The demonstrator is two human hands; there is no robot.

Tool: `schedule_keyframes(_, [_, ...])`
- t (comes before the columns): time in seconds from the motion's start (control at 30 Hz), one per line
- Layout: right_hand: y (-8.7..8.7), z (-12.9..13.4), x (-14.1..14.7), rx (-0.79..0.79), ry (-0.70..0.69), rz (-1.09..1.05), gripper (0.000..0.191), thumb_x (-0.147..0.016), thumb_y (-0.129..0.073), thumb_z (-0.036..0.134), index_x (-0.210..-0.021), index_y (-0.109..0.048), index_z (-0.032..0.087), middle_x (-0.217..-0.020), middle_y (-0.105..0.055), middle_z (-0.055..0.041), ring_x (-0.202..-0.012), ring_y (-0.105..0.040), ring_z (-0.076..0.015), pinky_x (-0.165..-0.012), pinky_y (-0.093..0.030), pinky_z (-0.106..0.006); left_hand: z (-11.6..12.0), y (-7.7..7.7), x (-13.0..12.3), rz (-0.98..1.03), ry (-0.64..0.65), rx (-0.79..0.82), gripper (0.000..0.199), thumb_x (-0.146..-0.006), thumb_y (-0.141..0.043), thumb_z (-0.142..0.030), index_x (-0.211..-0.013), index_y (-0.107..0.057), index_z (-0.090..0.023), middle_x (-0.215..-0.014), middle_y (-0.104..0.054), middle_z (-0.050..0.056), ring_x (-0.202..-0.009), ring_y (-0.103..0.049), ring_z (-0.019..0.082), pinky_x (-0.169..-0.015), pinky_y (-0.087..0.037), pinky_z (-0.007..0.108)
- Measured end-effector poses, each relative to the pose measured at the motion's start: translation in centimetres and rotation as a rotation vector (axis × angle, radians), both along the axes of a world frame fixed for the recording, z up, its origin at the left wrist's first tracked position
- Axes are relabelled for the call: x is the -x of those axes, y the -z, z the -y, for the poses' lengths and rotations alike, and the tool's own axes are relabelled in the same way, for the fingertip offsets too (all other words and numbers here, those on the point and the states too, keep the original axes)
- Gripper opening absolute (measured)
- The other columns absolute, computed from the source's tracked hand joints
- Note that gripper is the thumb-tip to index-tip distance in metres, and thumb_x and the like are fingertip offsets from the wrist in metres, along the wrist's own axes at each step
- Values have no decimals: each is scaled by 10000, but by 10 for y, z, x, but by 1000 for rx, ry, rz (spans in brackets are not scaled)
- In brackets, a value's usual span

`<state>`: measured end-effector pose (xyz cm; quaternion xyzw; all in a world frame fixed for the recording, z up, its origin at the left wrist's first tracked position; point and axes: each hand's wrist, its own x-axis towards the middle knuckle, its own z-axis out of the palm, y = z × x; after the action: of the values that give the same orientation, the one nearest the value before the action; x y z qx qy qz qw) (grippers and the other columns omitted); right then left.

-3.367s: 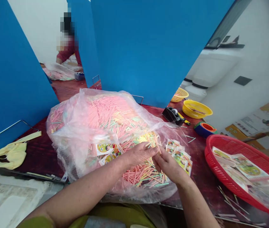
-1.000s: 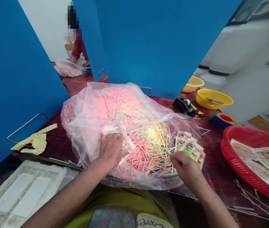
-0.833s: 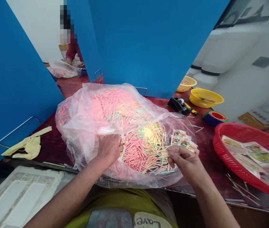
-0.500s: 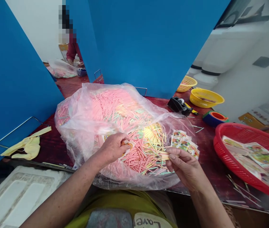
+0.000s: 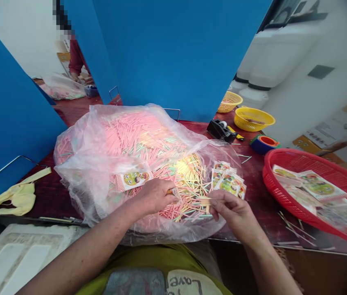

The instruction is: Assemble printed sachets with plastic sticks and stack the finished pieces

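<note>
A big clear plastic bag lies open on the table, full of thin pink, yellow and green sticks. Over the heap at its near side, my left hand is closed on a small printed packet, mostly hidden by the fingers. Between thumb and fingers, my right hand pinches a small bunch of pale sticks, their tips pointing left toward the packet. Another printed packet rests on the sticks behind my left hand. Several more packets lie just beyond my right hand.
To the right stands a red basket holding flat packets. Behind it are tape rolls, a black tape dispenser and yellow baskets. Blue partitions rise at the back. Yellow cloth lies left; a co-worker's sleeve shows beyond.
The view has shifted slightly right. My two hands are a little closer together, with the packet and the bunch of sticks still held. The packet behind my left hand is now more exposed.
</note>
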<state>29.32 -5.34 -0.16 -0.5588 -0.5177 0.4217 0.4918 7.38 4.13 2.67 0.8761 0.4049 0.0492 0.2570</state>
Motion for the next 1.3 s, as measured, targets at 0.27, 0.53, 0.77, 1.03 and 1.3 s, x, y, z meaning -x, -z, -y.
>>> schedule_keyframes(0.27, [22,-18,55,-329,-103,370,171,-856,-477,204,-758,-617,189,-723,-573,-39,-696,-560,-145,-615,-489,-285,9,19,-8,-195,-68,-10,102,-763,-571,-258,-750,-619,-169,-796,-632,44,-738,-553,181,-600,-328,257])
schedule_keyframes(0.53, [23,-20,50,-362,-10,182,129,-861,-488,176,-912,-602,210,-860,-568,-38,-657,-570,-112,-552,-498,-251,6,25,7,-39,-53,20,225,-795,-564,-365,-671,-609,-183,-688,-601,0,-669,-528,145,-591,-317,239])
schedule_keyframes(0.77, [27,-21,61,-433,23,321,148,-852,-481,136,-901,-601,209,-836,-589,-47,-741,-587,-141,-600,-518,-270,19,27,21,-109,-142,-29,128,-800,-542,-286,-770,-617,-187,-799,-639,24,-765,-547,165,-659,-350,248])
schedule_keyframes(1.03, [-4,-26,45,-680,63,494,328,-797,-512,7,-1029,-567,232,-967,-583,-67,-886,-588,-164,-715,-536,-310,7,16,31,265,-22,123,303,-851,-500,-304,-595,-557,-152,-579,-499,-31,-601,-443,97,-586,-302,203])
schedule_keyframes(1.3, [-16,-18,38,-769,-310,843,442,-814,-409,-4,-1199,-487,196,-1083,-584,-106,-1025,-574,-180,-836,-535,-312,13,7,31,187,150,-170,365,-939,-340,-323,-708,-571,-159,-696,-575,3,-721,-494,132,-692,-306,261])
